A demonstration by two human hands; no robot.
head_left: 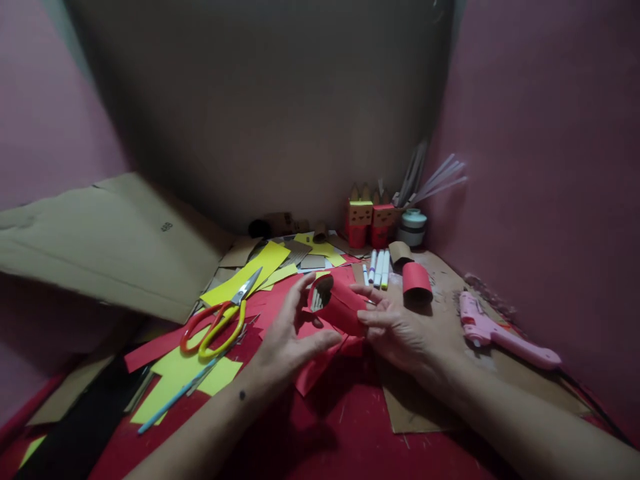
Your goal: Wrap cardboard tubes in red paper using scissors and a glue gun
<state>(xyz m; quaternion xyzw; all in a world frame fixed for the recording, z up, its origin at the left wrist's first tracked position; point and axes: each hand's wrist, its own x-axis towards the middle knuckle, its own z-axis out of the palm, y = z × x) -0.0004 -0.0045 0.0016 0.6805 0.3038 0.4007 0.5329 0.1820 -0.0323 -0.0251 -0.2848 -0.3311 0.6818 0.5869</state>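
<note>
A red paper-covered tube [345,303] is held above the table, tilted, with its brown inner wall visible through the open left end. My left hand [295,333] curls around that open end, fingers at the rim and thumb along the lower front. At the other end, my right hand [393,327] pinches the red paper between thumb and fingers. Beneath the tube lie red paper sheets [313,380]. Another red-covered tube [417,281] rests on cardboard to the right, beside a bare brown tube [400,253].
Scissors [225,320] and a blue pencil-like stick [177,395] lie on yellow paper at left. Several markers [383,267] lie behind the hands. A pink glue gun [505,333] rests on cardboard at right. Red figures [367,223] and a lidded jar [412,228] stand at the back.
</note>
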